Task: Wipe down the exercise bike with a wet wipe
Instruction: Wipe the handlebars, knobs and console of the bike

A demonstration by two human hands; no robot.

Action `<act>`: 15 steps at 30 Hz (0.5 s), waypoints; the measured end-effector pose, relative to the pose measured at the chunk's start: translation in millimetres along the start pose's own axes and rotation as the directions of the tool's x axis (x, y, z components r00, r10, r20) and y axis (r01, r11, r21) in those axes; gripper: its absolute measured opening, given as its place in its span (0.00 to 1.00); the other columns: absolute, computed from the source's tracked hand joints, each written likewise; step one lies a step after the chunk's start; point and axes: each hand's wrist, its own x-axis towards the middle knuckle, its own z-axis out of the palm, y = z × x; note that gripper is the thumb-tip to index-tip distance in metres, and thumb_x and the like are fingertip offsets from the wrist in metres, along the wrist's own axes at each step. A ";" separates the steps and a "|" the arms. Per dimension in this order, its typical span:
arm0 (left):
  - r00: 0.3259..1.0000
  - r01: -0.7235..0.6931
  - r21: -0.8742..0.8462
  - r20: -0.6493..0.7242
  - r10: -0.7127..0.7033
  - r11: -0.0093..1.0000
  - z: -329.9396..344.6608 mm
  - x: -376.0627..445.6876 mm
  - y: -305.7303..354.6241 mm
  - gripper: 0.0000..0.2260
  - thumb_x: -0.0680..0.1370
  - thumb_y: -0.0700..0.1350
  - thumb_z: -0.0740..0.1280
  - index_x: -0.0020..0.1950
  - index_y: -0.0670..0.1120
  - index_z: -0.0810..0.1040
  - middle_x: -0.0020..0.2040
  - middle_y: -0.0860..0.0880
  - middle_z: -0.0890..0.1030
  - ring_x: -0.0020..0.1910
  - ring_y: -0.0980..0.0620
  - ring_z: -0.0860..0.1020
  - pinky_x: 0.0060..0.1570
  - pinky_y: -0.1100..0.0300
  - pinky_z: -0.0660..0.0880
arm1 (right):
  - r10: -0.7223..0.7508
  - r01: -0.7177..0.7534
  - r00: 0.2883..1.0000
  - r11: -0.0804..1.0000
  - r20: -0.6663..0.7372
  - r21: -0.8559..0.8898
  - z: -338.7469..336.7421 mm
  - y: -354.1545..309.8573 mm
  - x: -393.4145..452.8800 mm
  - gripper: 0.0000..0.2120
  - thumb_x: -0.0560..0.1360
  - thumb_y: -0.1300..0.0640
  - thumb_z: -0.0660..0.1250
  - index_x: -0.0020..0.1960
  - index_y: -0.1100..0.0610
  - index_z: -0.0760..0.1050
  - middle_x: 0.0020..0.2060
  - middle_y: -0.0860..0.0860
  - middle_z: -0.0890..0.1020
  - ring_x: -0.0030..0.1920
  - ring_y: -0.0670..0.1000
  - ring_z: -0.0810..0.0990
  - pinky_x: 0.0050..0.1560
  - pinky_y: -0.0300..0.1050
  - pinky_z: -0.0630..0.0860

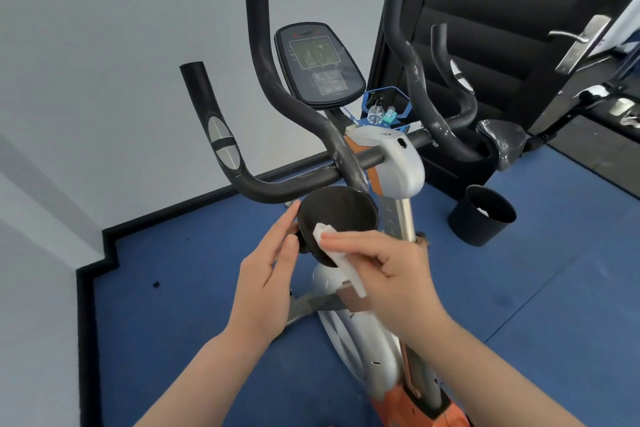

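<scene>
So the right hand (388, 263) has the folded white wipe (337, 255) pinched under its fingers and is pressing it onto the near edge of the black elbow pad (337, 218), the round one on the left side of the bike's handlebar (298, 180). The left hand (273, 274) isn't gripping anything, fingers are straight and just touching the pad's left rim to steady it.

My take on doing this bit right: keep that left hand bracing, since the pad looks like it could swivel or give under pressure. Work the wipe across the whole face in overlapping passes, then around the rim where grime tends to sit. Refold to a clean side before moving on.

Plenty left, I'd guess. The far right pad (502, 140) and the right-hand bars (420, 90) look flaky and scuffed. The screen (318, 62) probably wants a lighter touch.
</scene>
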 end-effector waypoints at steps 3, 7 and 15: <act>1.000 0.002 0.011 -0.007 -0.002 1.000 -0.9 1.0 0.3 0.18 0.80 0.47 0.55 0.70 0.54 0.69 0.60 0.63 0.78 0.61 0.60 0.75 0.60 0.62 0.70 | 0.077 -0.079 0.995 0.996 -0.065 -0.029 -2.7 -0.5 17.7 0.09 0.75 0.53 0.66 0.52 0.46 0.82 0.49 0.39 0.83 0.53 0.36 0.79 0.53 0.29 0.74; 1.000 0.001 0.043 -0.022 0.000 0.999 -1.0 1.1 0.4 0.18 0.80 0.48 0.55 0.69 0.55 0.70 0.60 0.64 0.77 0.61 0.59 0.75 0.57 0.67 0.71 | 0.043 -0.043 0.999 0.992 -0.002 -0.117 31.7 -2.6 17.1 0.15 0.77 0.65 0.64 0.58 0.50 0.80 0.56 0.38 0.80 0.60 0.36 0.76 0.60 0.31 0.71; 0.997 0.021 0.090 -0.073 -0.014 0.996 7.2 10.0 13.5 0.13 0.81 0.50 0.56 0.64 0.54 0.72 0.53 0.63 0.79 0.54 0.65 0.76 0.49 0.76 0.69 | 0.003 0.008 0.997 0.987 0.072 -0.160 -12.4 2.7 -5.9 0.16 0.75 0.67 0.65 0.53 0.50 0.83 0.51 0.40 0.83 0.55 0.37 0.79 0.58 0.37 0.76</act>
